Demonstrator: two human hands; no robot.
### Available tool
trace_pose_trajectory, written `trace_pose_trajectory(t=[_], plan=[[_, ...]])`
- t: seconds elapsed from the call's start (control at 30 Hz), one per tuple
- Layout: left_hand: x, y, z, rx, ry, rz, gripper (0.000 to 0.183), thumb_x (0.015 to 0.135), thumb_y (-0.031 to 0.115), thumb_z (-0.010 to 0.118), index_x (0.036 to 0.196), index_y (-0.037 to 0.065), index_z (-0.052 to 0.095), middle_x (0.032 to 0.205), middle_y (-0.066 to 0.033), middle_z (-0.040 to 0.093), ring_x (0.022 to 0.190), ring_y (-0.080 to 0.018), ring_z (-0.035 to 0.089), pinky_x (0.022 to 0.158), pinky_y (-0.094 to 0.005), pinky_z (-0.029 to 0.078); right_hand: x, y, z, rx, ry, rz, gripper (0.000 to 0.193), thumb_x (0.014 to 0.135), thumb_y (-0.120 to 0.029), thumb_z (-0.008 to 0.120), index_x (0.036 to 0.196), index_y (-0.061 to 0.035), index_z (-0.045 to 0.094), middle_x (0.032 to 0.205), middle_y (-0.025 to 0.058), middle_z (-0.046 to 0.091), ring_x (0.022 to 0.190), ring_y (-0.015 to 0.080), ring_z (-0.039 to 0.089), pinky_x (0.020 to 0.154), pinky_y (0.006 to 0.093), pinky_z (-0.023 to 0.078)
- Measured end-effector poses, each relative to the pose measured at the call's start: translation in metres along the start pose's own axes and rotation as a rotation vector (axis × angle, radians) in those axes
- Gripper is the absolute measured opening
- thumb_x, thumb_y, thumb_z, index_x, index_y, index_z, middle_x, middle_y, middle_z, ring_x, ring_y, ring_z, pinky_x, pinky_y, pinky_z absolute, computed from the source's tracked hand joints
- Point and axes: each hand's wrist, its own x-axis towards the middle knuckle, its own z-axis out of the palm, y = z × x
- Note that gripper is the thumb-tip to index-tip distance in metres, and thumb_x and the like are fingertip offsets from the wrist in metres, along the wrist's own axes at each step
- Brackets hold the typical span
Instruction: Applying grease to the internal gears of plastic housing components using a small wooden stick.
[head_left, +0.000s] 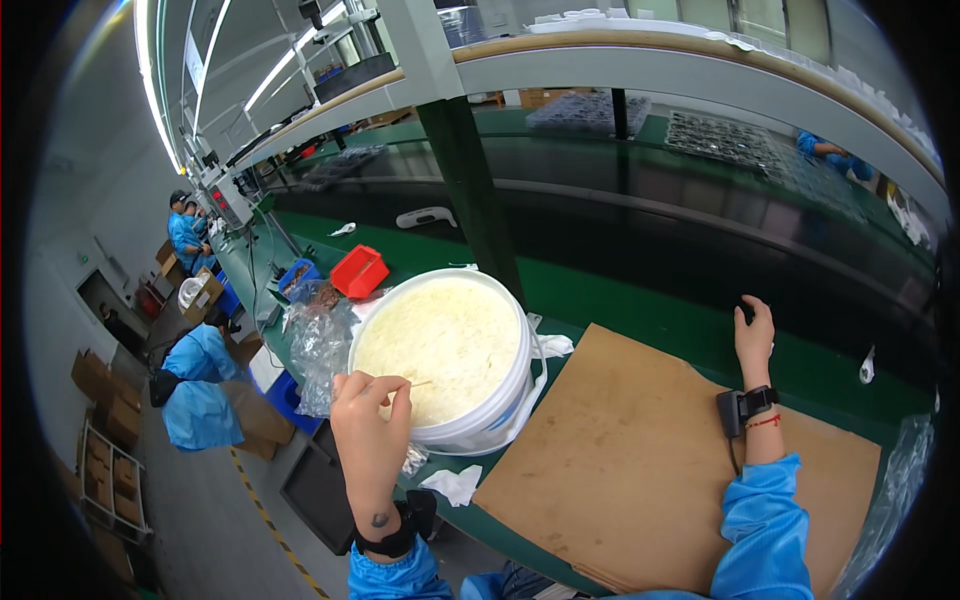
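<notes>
My left hand (368, 420) is closed, thumb and finger pinching a thin pale stick (422, 383). The stick lies over the near left rim of a white bucket (515, 400), above a pale yellow, paste-like mass (440, 335) that fills it almost to the brim. Whether its tip touches the mass I cannot tell. My right hand (755, 335) reaches past the far edge of a brown cardboard sheet (640, 460), over the dark belt's near edge. Its thumb and forefinger are apart, and nothing shows between them; the other fingers are mostly hidden.
Beside the bucket are a red bin (359, 271), a blue bin (299, 276) and a crumpled clear bag (318, 345). A white tissue (455, 485) lies near the cardboard. A green post (470, 190) stands behind the bucket, along the black conveyor (640, 240). A person in blue (205, 385) bends at left.
</notes>
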Motion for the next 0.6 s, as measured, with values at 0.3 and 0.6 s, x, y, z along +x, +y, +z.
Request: trace_pose_trajectory(t=[0.3, 0.6], plan=[[-0.018, 0.022, -0.008, -0.437, 0.075, -0.113, 0.011, 0.075, -0.004, 0.065, 0.083, 0.0, 0.071, 0.072, -0.0083, 0.062, 0.062, -0.0133, 0.054, 0.056, -0.024, 0.042, -0.028, -0.015, 0.04, 0.924, -0.409, 0.42, 0.021, 0.094, -0.02, 0.055, 0.087, -0.0026, 0.063, 0.076, 0.0014, 0.06, 0.066, 0.0079, 0.056, 0.055, 0.0206, 0.045], [-0.087, 0.093, 0.08, -1.568, -0.536, -0.411, 0.013, 0.089, 0.008, 0.062, 0.097, -0.001, 0.066, 0.074, 0.0005, 0.055, 0.069, -0.0074, 0.05, 0.064, -0.0198, 0.038, -0.043, -0.016, 0.038, 1.017, -0.431, 0.421, 0.025, 0.095, -0.026, 0.054, 0.083, -0.0046, 0.06, 0.07, -0.0004, 0.055, 0.063, 0.0074, 0.053, 0.055, 0.0205, 0.044]])
